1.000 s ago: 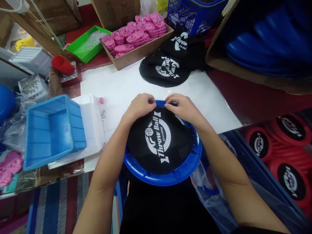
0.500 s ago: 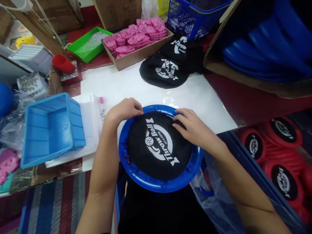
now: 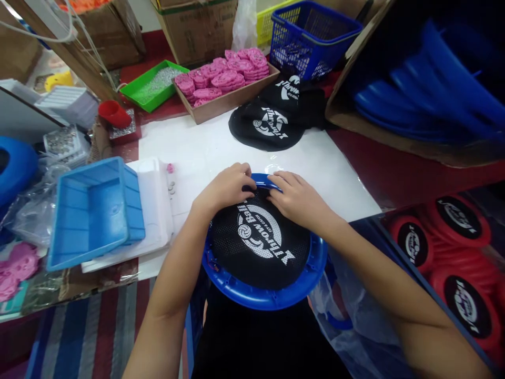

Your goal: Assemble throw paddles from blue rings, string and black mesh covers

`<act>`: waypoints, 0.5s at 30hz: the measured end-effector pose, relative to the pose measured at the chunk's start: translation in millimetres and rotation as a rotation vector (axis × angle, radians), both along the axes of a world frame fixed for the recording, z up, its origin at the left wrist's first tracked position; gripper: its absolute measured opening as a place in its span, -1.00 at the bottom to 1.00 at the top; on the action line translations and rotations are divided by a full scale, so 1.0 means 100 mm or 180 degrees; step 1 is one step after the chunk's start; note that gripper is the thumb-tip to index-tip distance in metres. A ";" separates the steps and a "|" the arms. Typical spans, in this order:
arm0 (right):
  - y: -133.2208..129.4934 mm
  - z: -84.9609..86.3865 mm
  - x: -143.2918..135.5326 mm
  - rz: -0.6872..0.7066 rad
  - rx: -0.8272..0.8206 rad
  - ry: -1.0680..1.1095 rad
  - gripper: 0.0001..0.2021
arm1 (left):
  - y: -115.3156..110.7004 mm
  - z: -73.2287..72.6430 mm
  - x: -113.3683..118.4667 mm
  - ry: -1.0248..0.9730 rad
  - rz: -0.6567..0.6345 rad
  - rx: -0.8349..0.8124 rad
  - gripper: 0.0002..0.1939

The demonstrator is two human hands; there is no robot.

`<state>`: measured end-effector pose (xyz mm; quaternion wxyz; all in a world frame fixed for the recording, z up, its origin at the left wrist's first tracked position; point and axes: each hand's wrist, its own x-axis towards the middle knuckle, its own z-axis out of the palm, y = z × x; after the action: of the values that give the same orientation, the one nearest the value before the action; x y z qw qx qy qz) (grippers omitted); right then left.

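I have the left hand [image 3: 232, 185] and the right hand [image 3: 295, 199] side by side on the far rim of a blue ring [image 3: 268, 299] — a short stretch of bare rim shows between them. Both hold the blue ring, fingers bent over it; whether they also pinch the mesh edge, I can't tell. Inside it sits a black mesh disc [image 3: 260, 245] printed "Throw Ball" in white. The ring is at the near edge of the desk [image 3: 374, 176], in front of black clothing [image 3: 264, 342]. Beyond, I see black mesh pieces [image 3: 268, 131] on a white sheet [image 3: 205, 145], then pink pieces [image 3: 229, 79] in a cardboard tray [image 3: 234, 98]. A light blue bin [image 3: 132, 202] stands left — red discs [image 3: 440, 289] lie lower right.
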<state>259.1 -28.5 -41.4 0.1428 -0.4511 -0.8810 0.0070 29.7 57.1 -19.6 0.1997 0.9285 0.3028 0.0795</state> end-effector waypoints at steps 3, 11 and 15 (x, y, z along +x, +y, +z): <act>-0.09 0.01 -0.03 -0.0190 -0.0016 -0.0178 -0.70 | -0.01 -0.03 -0.01 0.0195 -0.0055 0.0114 -0.81; -0.12 0.01 0.04 -0.0250 -0.0068 0.0371 -0.72 | -0.07 0.01 0.05 0.0203 -0.0032 0.0117 -0.88; -0.19 0.03 0.06 -0.0394 -0.0092 0.0600 -0.72 | -0.04 0.00 0.05 -0.0197 0.0144 -0.0284 -0.99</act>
<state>264.9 -47.6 -38.6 0.2185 -0.5040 -0.8339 0.0533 34.6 52.6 -19.2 0.2484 0.9087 0.3206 0.0991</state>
